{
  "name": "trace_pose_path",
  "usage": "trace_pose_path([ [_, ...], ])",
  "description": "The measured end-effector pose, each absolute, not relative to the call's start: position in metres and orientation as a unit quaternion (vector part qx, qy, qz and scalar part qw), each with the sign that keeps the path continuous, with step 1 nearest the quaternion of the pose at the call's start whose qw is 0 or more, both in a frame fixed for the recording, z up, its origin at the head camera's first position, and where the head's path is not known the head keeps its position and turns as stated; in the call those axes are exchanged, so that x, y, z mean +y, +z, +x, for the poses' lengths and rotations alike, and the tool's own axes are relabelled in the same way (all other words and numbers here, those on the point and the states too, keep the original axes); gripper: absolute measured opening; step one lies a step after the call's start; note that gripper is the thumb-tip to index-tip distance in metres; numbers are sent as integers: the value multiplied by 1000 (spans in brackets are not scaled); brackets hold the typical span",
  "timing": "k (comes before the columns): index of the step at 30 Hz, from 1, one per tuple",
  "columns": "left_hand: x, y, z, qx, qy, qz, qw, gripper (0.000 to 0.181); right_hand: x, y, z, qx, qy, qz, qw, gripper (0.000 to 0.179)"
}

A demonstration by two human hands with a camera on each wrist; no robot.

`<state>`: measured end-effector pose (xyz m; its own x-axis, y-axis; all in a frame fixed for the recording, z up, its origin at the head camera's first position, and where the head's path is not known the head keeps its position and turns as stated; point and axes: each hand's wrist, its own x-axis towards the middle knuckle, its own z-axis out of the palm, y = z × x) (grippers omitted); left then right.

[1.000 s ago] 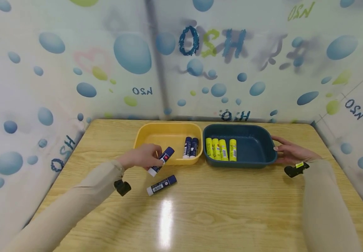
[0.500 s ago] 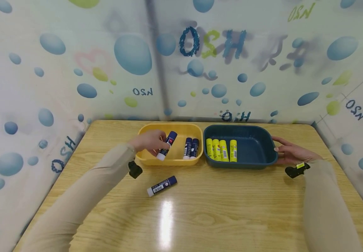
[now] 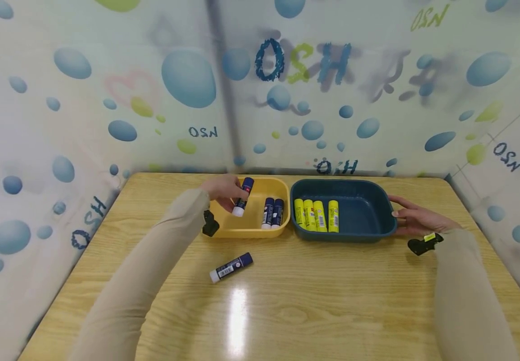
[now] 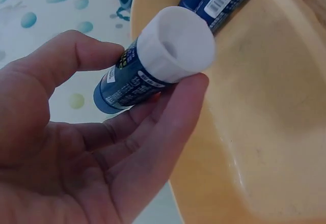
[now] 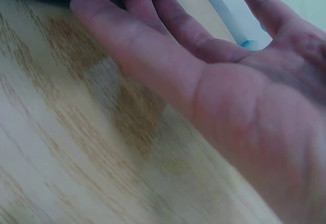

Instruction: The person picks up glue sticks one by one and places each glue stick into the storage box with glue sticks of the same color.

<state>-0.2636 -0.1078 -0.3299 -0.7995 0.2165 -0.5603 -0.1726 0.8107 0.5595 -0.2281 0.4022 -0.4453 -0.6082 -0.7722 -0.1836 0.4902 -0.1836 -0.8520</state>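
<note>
My left hand point(image 3: 224, 190) pinches a dark blue glue stick point(image 4: 135, 81) between thumb and fingers, its white end facing the left wrist camera. In the head view, that stick point(image 3: 243, 196) is tilted over the yellow tray point(image 3: 223, 233). Two more dark blue glue sticks point(image 3: 273, 213) lie side by side in this tray's right part. Another dark blue glue stick point(image 3: 231, 267) lies on the table in front. My right hand point(image 3: 419, 220) rests its fingertips against the right side of the blue tray point(image 3: 368, 210), fingers extended.
Several yellow glue sticks point(image 3: 316, 215) lie in the left part of the blue tray. Both trays stand side by side near the back edge of the wooden table point(image 3: 314, 301). A patterned wall sheet point(image 3: 250, 120) rises behind it.
My left hand has carried its glue stick from the yellow tray's front edge up and rightward, farther over the tray. My right hand has stayed at the blue tray.
</note>
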Motion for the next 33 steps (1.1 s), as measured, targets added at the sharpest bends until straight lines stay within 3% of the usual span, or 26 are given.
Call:
trace_pose_path([
  [18, -86, -349, -289, 909, 217, -17, 356, 28, 401, -443, -227, 517, -745, -120, 404, 53],
  [26, -72, -360, -299, 876, 222, -50, 425, 38, 401, -444, -229, 493, -755, -132, 412, 53],
  [30, -70, -407, -333, 853, 189, -8, 486, 46, 402, -445, -227, 510, -753, -115, 399, 52],
  [33, -67, -437, -347, 866, 156, 8, 474, 52, 402, -445, -226, 519, -750, -113, 394, 53],
])
